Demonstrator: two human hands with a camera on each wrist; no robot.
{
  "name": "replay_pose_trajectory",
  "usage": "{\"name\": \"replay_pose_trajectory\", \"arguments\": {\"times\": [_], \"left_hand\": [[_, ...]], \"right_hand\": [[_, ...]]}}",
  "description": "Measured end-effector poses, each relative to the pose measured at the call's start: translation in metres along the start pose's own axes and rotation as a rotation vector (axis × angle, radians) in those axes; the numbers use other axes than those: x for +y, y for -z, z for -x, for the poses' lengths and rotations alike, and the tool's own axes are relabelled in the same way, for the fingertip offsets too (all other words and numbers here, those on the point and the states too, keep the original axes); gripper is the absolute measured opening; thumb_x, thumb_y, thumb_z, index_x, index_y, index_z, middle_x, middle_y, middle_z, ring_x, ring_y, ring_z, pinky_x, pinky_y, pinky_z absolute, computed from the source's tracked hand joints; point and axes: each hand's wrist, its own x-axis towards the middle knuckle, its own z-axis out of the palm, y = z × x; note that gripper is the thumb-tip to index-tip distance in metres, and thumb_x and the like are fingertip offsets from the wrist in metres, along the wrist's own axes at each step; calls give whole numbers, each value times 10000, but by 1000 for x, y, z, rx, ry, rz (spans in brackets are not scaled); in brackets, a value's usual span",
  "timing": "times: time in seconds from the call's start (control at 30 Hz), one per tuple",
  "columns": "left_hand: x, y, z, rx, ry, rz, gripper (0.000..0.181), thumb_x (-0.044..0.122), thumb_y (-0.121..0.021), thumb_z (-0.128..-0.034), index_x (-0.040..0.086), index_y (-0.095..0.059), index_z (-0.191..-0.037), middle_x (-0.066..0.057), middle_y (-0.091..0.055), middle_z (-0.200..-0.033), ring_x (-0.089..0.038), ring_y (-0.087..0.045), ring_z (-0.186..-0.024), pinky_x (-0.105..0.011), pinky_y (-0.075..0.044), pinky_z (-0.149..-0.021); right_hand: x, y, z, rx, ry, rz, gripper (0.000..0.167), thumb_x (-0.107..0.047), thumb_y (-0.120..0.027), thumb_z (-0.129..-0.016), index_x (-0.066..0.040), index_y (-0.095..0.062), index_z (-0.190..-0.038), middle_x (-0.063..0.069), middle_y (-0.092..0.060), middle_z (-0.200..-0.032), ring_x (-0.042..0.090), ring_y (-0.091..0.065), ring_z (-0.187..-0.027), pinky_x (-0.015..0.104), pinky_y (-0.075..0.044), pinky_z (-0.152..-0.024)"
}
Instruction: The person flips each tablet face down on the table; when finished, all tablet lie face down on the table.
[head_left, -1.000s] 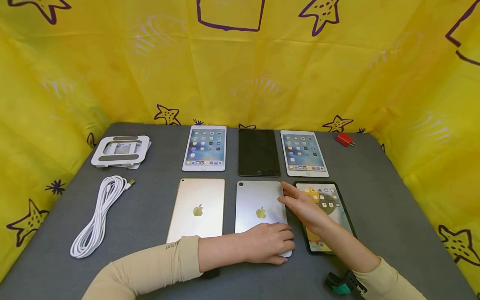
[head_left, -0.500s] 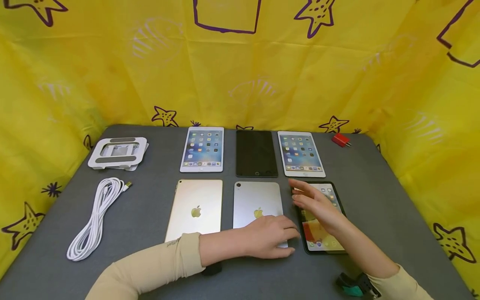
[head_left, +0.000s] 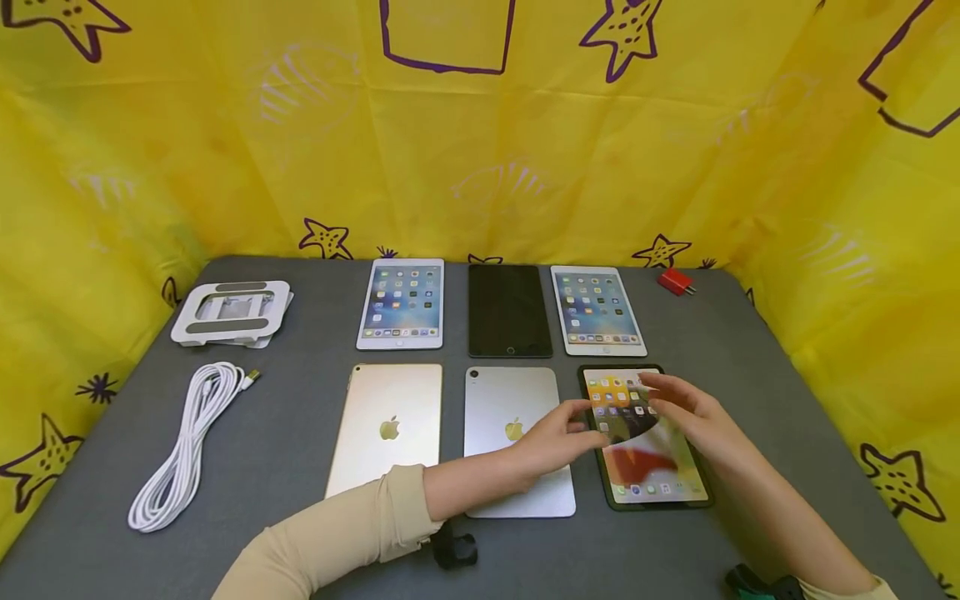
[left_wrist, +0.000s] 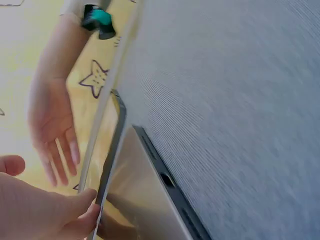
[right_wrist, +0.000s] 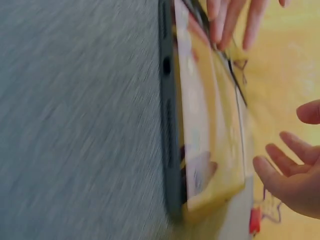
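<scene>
In the head view a black-edged tablet point(head_left: 648, 467) lies screen up at the right of the near row. My left hand point(head_left: 558, 437) reaches over the silver tablet point(head_left: 517, 392), its fingertips at the black-edged tablet's left edge. Above that tablet's right side hovers my right hand point(head_left: 693, 417), fingers extended and holding nothing. The left wrist view shows my left hand point(left_wrist: 45, 210) with fingertips by a tablet's dark edge point(left_wrist: 107, 165). In the right wrist view my right hand point(right_wrist: 295, 175) is apart from the black-edged tablet point(right_wrist: 200, 115).
A gold tablet point(head_left: 386, 417) lies left of the silver one. Behind are two white tablets point(head_left: 402, 304) point(head_left: 597, 310) around a black one point(head_left: 510, 310). A white stand point(head_left: 231, 312) and coiled cable point(head_left: 180, 450) lie left, a red plug point(head_left: 676, 281) back right.
My left hand has moved right and away from me, from the silver tablet to the black-edged one. My right hand has moved right, across the black-edged tablet. The head view has shifted slightly.
</scene>
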Motion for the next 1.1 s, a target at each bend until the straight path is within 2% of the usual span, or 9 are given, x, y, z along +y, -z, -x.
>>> {"name": "replay_pose_trajectory", "arguments": {"times": [0.13,0.23,0.27,0.37,0.5,0.63,0.8,0.97,1.1], "left_hand": [[3,-4,-4,27,123,310,701,143,-649,-869,-60,-325,-1456,-198,-336,-1502,-322,-409,-1333,-433,-380,-1070],[4,-4,-5,30,163,439,725,108,-631,-876,-93,-262,-1466,-216,-314,-1501,-358,-357,-1363,-444,-354,-1089],[4,-4,-5,28,171,463,727,101,-624,-875,-102,-251,-1465,-220,-321,-1493,-366,-350,-1364,-447,-347,-1094],[5,-4,-6,25,194,506,706,91,-611,-881,-120,-252,-1451,-211,-365,-1456,-365,-358,-1350,-455,-338,-1098],[5,-3,-9,14,213,551,562,86,-590,-897,-121,-366,-1369,-170,-442,-1367,-333,-395,-1301,-457,-337,-1097],[5,-1,-12,16,228,595,419,79,-579,-903,-100,-453,-1260,-161,-484,-1274,-328,-419,-1272,-444,-347,-1094],[5,2,-14,14,254,647,534,82,-584,-895,-136,-380,-1338,-238,-457,-1288,-365,-409,-1293,-431,-337,-1102],[6,8,-15,-43,291,656,622,129,-574,-909,-182,-290,-1367,-286,-401,-1326,-410,-376,-1321,-457,-288,-1124],[6,12,-15,-78,334,637,659,170,-585,-905,-205,-280,-1353,-275,-442,-1263,-416,-416,-1284,-470,-296,-1118]], "right_hand": [[13,13,11,31,-64,63,519,-266,-463,-1040,3,-360,-1473,257,-407,-1447,368,-402,-1266,486,-389,-996],[22,18,17,29,-84,99,536,-266,-463,-1041,37,-348,-1468,286,-400,-1444,374,-412,-1272,398,-421,-958],[25,20,19,27,-86,114,539,-267,-463,-1041,46,-349,-1465,286,-404,-1442,326,-446,-1254,341,-436,-935],[32,23,23,24,-73,111,540,-238,-471,-1037,85,-343,-1450,309,-399,-1436,81,-515,-1154,212,-451,-869],[38,26,25,-5,-73,23,556,-213,-468,-1036,131,-307,-1443,346,-341,-1452,-184,-427,-1012,115,-446,-824],[41,26,26,-37,-83,-40,562,-208,-440,-1047,152,-273,-1445,365,-293,-1469,-184,-439,-1017,118,-449,-834],[43,28,25,-52,-47,-56,525,-149,-426,-1046,169,-274,-1436,378,-297,-1459,-169,-453,-1044,124,-453,-839],[43,30,25,-70,-35,-63,542,-164,-455,-1038,162,-286,-1436,373,-303,-1459,-165,-438,-1077,118,-444,-842],[43,31,25,-73,-29,-81,553,-187,-473,-1034,155,-303,-1434,368,-307,-1459,-163,-442,-1078,122,-448,-847]]}}
